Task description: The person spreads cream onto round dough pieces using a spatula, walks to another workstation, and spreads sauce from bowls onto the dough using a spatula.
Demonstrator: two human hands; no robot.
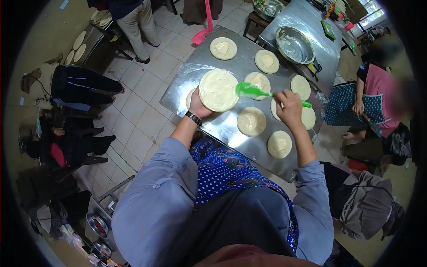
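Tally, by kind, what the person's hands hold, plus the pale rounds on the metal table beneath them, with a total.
Pale rounds on the metal table: 9, some partly hidden
Pale round in the left hand: 1
Green spatula in the right hand: 1
Total: 11

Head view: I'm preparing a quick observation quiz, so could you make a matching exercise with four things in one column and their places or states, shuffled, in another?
Things
1. Spatula
2. Largest-looking pale disc
3. Large metal bowl
4. Wristwatch

Places or states
A. Black, round the left wrist
B. At the upper right of the view
C. Green, gripped by the right hand
D. Held by the left hand

Pairs: 1-C, 2-D, 3-B, 4-A
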